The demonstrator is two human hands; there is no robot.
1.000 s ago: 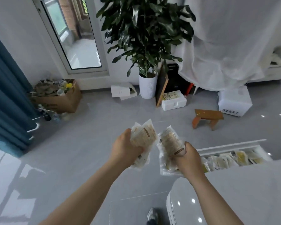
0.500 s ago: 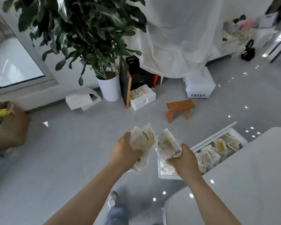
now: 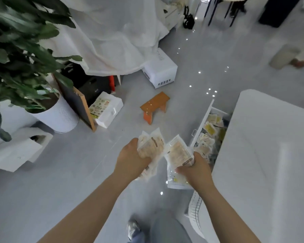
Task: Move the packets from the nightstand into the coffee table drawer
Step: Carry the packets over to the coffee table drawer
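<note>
While both hands grip packets, left hand [image 3: 130, 157] and right hand [image 3: 194, 168] hover beside open drawer [image 3: 203, 120] at 2 o'clock, part-filled; these packets [image 3: 152, 146] not yet dropped in.

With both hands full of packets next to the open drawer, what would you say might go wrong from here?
1. Each hand, left hand and right hand, clutches a loose bundle of packets; one may slip to the floor.
2. The drawer already looks full, so added packets might spill over or stop it closing.
3. The small wooden stool stands nearby, a possible trip hazard.
</note>
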